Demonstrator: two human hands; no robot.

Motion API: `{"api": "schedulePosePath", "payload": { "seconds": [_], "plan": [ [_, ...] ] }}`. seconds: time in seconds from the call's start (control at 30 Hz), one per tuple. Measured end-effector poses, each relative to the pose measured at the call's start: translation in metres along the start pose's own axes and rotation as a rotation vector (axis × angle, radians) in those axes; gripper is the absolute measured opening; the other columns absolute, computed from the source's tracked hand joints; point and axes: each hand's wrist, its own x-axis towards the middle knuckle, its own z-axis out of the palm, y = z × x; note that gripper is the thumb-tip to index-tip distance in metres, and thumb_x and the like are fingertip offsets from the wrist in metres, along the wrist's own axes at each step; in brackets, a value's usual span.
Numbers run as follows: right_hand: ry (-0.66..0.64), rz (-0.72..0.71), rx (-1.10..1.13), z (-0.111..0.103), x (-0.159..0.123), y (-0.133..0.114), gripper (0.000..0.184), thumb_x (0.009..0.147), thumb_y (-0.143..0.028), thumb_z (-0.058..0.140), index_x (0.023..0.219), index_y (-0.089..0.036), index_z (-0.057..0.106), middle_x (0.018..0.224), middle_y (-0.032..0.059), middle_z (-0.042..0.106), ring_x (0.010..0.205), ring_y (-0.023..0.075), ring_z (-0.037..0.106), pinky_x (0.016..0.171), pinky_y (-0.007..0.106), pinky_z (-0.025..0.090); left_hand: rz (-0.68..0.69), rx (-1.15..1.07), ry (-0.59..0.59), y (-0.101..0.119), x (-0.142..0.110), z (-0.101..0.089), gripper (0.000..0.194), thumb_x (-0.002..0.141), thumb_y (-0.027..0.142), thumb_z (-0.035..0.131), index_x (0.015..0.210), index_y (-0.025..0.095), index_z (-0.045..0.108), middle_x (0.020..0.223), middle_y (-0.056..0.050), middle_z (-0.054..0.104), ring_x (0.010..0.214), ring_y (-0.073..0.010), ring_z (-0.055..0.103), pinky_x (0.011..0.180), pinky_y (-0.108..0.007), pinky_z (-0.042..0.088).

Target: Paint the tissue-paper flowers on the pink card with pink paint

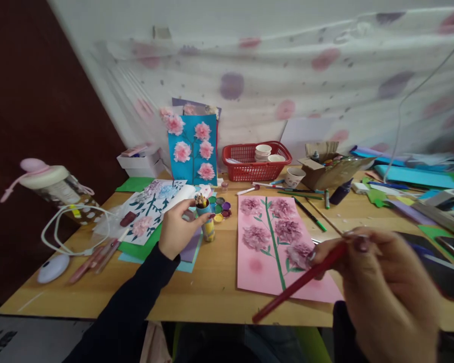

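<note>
My left hand (181,227) has its thumb and fingers curled round the upper part of a small tube of coloured pencils (208,232), which stands on the table. In the right foreground, my right hand (386,282) pinches a red pencil (298,285) that slants down to the left. A thin brown stick (327,217) reaches up behind these fingers; whether they hold it, I cannot tell. Below and left of my right hand lies a pink sheet (253,272) with a painted green stem and crumpled mauve paper flowers (287,229). Part of the sheet is hidden by the pencil.
Paint pots (221,209) sit beside the tube. Behind stand a blue flower picture (176,169), a red basket (245,174) with cups and a paper cup (295,176). A bottle (56,186), white cable (47,237) and flowered white sheet (151,206) lie left; a black marker (340,191) is right.
</note>
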Motion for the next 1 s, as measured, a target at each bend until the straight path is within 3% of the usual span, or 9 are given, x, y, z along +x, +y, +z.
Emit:
{"api": "schedulePosePath", "payload": {
  "seconds": [0.13,0.23,0.33,0.43,0.53,0.67,0.8,0.87,1.0],
  "plan": [
    [0.036,0.282,0.088,-0.003,-0.006,0.030,0.034,0.080,-0.040,0.068,0.107,-0.024,0.056,0.065,-0.0026,0.061,0.049,0.0091,0.055,0.042,0.017,0.046,0.013,-0.012,-0.011,-0.005,0.003,0.006,0.037,0.069,0.044,0.073,0.094,0.017,0.068,0.086,-0.003,0.069,0.064,-0.0153,0.059,0.061,-0.027,0.050],
    [0.010,0.468,0.169,-0.008,-0.004,0.045,0.033,0.073,-0.044,0.074,0.092,-0.019,0.063,0.062,-0.0030,0.056,0.044,0.0046,0.046,0.036,0.012,0.039,0.030,-0.039,-0.017,-0.007,0.002,0.009,0.039,0.070,0.045,0.073,0.098,0.018,0.067,0.092,-0.004,0.069,0.068,-0.0154,0.060,0.064,-0.027,0.051],
    [-0.025,0.555,0.309,-0.010,0.001,0.057,0.033,0.066,-0.042,0.079,0.083,-0.016,0.066,0.057,-0.0040,0.050,0.043,0.0039,0.043,0.033,0.011,0.037,0.046,-0.075,-0.027,-0.009,0.002,0.011,0.037,0.072,0.043,0.072,0.099,0.019,0.067,0.094,-0.004,0.068,0.073,-0.0159,0.061,0.067,-0.027,0.052],
    [0.043,0.505,0.367,-0.008,0.003,0.068,0.031,0.063,-0.035,0.081,0.082,-0.016,0.067,0.061,-0.0024,0.054,0.048,0.0062,0.050,0.038,0.014,0.046,0.052,-0.104,-0.039,-0.012,0.003,0.011,0.034,0.074,0.040,0.072,0.100,0.018,0.066,0.094,-0.004,0.067,0.076,-0.0161,0.062,0.068,-0.026,0.052],
    [0.203,0.405,0.359,-0.006,-0.002,0.075,0.029,0.065,-0.028,0.078,0.089,-0.015,0.069,0.074,0.0013,0.063,0.064,0.0107,0.062,0.061,0.023,0.059,0.052,-0.119,-0.048,-0.014,0.005,0.012,0.032,0.075,0.038,0.072,0.099,0.018,0.066,0.092,-0.004,0.067,0.077,-0.0162,0.062,0.069,-0.026,0.052],
    [0.342,0.283,0.356,-0.013,-0.009,0.075,0.025,0.069,-0.019,0.070,0.093,-0.015,0.070,0.083,0.0046,0.070,0.078,0.0164,0.068,0.082,0.036,0.059,0.055,-0.130,-0.054,-0.011,0.004,0.012,0.030,0.074,0.037,0.072,0.096,0.018,0.065,0.090,-0.003,0.066,0.075,-0.0154,0.061,0.067,-0.026,0.051],
    [0.404,0.183,0.324,-0.019,-0.013,0.068,0.031,0.064,-0.008,0.066,0.093,-0.016,0.072,0.082,0.0033,0.072,0.079,0.0154,0.069,0.085,0.035,0.058,0.065,-0.152,-0.056,-0.010,0.001,0.011,0.034,0.074,0.041,0.071,0.098,0.017,0.064,0.093,-0.004,0.062,0.070,-0.0138,0.058,0.065,-0.026,0.050],
    [0.403,0.195,0.352,-0.014,-0.018,0.063,0.030,0.063,-0.008,0.067,0.091,-0.017,0.072,0.081,0.0031,0.072,0.077,0.0146,0.069,0.082,0.033,0.059,0.068,-0.182,-0.077,-0.016,-0.001,0.010,0.042,0.075,0.043,0.069,0.108,0.017,0.060,0.101,-0.006,0.060,0.076,-0.0155,0.059,0.069,-0.027,0.051],
    [0.406,0.185,0.399,0.002,-0.040,0.051,0.027,0.067,-0.008,0.067,0.091,-0.017,0.073,0.081,0.0043,0.072,0.076,0.0152,0.069,0.076,0.033,0.061,0.006,-0.219,-0.080,-0.043,-0.008,0.008,0.041,0.089,0.037,0.043,0.126,0.019,0.045,0.115,-0.010,0.051,0.098,-0.0198,0.057,0.082,-0.033,0.051]
  ]
}}
